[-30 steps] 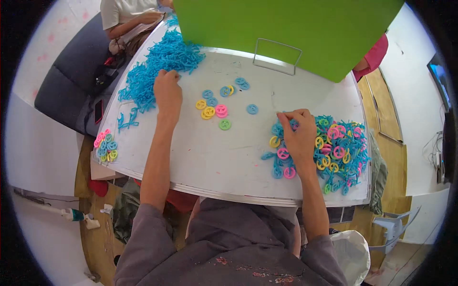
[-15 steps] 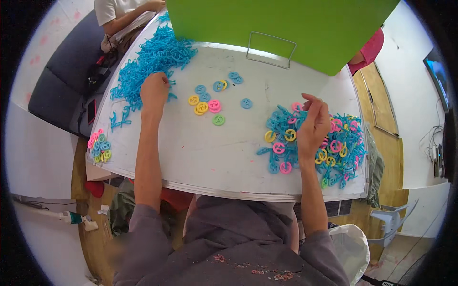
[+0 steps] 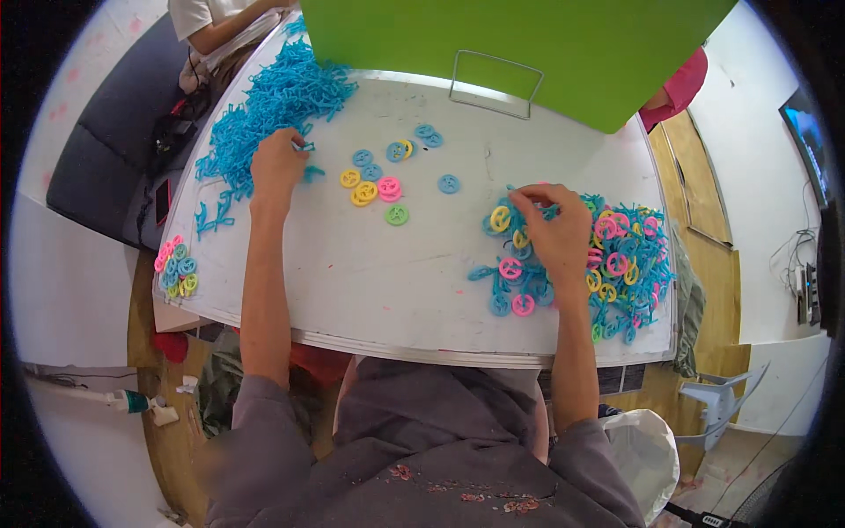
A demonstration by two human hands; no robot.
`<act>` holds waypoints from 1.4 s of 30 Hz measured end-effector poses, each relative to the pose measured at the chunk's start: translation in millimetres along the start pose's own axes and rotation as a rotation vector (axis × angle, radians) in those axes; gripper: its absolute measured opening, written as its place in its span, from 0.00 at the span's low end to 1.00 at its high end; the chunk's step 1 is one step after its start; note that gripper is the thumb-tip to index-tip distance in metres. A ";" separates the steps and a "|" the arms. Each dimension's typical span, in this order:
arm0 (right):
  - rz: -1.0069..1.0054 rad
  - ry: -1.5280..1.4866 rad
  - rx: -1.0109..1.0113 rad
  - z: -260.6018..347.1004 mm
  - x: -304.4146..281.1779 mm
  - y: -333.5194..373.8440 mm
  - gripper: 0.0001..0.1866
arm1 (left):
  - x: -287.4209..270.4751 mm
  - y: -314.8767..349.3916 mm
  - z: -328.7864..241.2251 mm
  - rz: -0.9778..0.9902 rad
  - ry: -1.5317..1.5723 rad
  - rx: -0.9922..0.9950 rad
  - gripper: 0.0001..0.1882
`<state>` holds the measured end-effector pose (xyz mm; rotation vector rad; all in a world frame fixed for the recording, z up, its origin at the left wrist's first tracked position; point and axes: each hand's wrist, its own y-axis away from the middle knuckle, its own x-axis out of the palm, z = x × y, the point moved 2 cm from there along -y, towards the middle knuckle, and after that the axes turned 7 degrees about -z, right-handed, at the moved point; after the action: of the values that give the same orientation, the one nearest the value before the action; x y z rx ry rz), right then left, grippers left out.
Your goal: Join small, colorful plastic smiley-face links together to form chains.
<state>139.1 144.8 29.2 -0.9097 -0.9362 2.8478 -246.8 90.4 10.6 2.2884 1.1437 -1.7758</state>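
My left hand (image 3: 278, 167) is at the near right edge of a heap of small blue branched plastic pieces (image 3: 286, 92). Its thumb and fingers pinch one blue piece (image 3: 305, 148). Over the left side of another pile, my right hand (image 3: 561, 231) has its thumb and index finger brought together at the tips; what lies between them is too small to tell. That pile mixes blue pieces with pink, yellow, blue and green wheel-like rings (image 3: 619, 264), many joined together. Between the hands lie several loose rings, among them a pink ring (image 3: 389, 187) and a green ring (image 3: 397, 215).
A large green panel (image 3: 519, 53) with a wire loop (image 3: 497, 84) stands at the table's far side. A small cluster of coloured rings (image 3: 179, 268) sits at the near left corner. Other people are partly visible beyond, at far left and far right.
My right hand has gone from raised, loosely spread fingers to a pinch lower at the pile's left edge. My left hand stays by the blue heap, with a blue piece now showing at its fingertips.
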 end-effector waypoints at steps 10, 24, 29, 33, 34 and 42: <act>-0.092 0.000 -0.043 7.9 3.2 -1.8 0.08 | -15.8 -1.5 0.3 -0.185 -0.031 0.078 0.09; 0.158 -0.306 -0.098 44.9 25.0 16.4 0.26 | -15.5 67.5 -130.9 0.841 1.048 -0.056 0.15; 0.219 -0.307 -0.155 41.1 27.8 18.7 0.22 | -3.3 84.1 -142.2 0.977 1.186 -0.161 0.18; 0.247 -0.335 -0.026 28.2 34.1 22.2 0.18 | 12.6 80.8 -129.8 1.026 1.239 -0.023 0.20; 0.247 -0.336 -0.026 25.6 33.2 22.1 0.18 | 7.7 79.4 -132.1 1.061 1.199 -0.056 0.19; 0.222 -0.375 -0.051 31.8 33.2 22.9 0.20 | 7.9 79.1 -128.1 1.162 1.153 -0.014 0.18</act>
<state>98.4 114.8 20.1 -0.5164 -0.9942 3.2746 -96.2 93.0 17.1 2.8788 -0.3485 -0.0075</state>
